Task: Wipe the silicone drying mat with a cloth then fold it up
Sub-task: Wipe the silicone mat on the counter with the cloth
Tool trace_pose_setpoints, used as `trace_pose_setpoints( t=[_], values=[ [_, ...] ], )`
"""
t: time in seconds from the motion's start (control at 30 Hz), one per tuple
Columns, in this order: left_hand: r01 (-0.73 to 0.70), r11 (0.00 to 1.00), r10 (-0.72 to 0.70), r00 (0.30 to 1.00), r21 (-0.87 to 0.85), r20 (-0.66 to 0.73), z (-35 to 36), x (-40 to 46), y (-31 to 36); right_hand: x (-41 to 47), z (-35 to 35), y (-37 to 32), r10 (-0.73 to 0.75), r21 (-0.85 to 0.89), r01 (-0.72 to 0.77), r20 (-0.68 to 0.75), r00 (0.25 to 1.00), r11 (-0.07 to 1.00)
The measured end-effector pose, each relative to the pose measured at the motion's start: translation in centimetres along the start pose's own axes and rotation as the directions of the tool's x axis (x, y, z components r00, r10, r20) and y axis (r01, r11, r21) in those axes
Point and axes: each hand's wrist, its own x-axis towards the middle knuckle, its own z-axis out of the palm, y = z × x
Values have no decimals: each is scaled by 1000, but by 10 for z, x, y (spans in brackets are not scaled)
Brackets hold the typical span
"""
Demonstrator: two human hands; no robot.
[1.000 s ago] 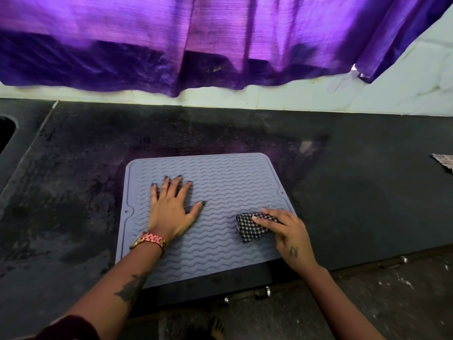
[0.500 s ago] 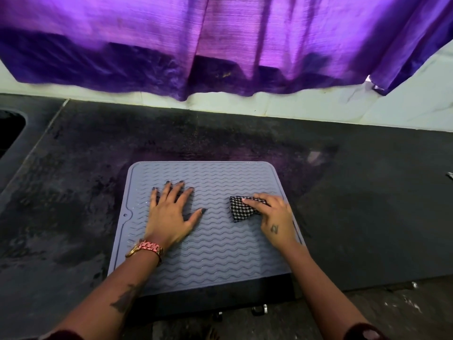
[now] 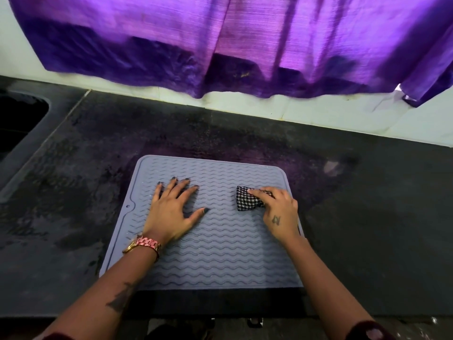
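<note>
Mat (image 3: 220, 253): grey-blue silicone with wavy ridges, lying flat and unfolded on the surface (image 3: 367, 217), its near edge close to the surface's near edge; a small hole sits in a notch on its left rim.
Left hand (image 3: 171, 212): palm down on the left half of the mat, fingers straight and spread, thumb stretched out to the right; it presses flat and holds nothing.
Right hand (image 3: 279, 212): on the right half of the mat, near the right rim, fingers curled over the cloth (image 3: 247, 201) and pinning it against the mat (the thumb is hidden, so how it sits under the cloth cannot be told).
Cloth: small, black-and-white checked, bunched into a wad, its left part sticking out beyond the fingertips; it touches the mat in the far-right part.
Watch (image 3: 144, 244): pink and gold band on the left wrist, over the mat's left side.
Surface: dark, mottled stone, with a purple sheen on it just beyond the mat's far edge.
Sink (image 3: 17, 119): dark opening at the far left, well apart from the mat.
Curtain (image 3: 245, 45): purple fabric hanging over the pale wall (image 3: 343, 114) behind the surface.
</note>
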Motion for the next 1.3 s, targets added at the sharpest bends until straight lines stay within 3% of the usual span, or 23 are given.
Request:
trace_pose_setpoints(
  t=[0.1,0.3,0.5,0.63,0.77,0.9,1.0,1.13,1.3],
  values=[
    [4,1000,-4,1000,-7,-5,0,-1,0,15,-10,12,-43,110,41,11,999,993],
    [3,1000,-3,1000,-5,-5,0,-1,0,20,2,8,-15,-28,16,39,999,999],
    [7,1000,-7,1000,2,-8,2,-1,-2,43,-5,9,-26,20,26,3,1000,999],
    [15,1000,-15,1000,2,-12,0,-1,1,45,5,-4,-2,-97,13,104,995,995],
    [16,1000,-16,1000,-2,0,-4,-2,2,59,-5,2,-51,-86,66,168,984,994],
    [21,1000,-21,1000,-17,-9,-4,-2,4,65,-3,7,-59,-73,64,67,996,995],
    [24,1000,-24,1000,-13,-3,-4,-3,3,55,12,10,-57,-96,63,60,997,993],
    [23,999,-23,1000,-24,-10,-4,-2,3,76,1,20,-121,-2,121,72,990,993],
    [25,1000,-25,1000,-6,-5,-4,-2,3,78,10,28,-32,-60,35,45,998,998]
  ],
)
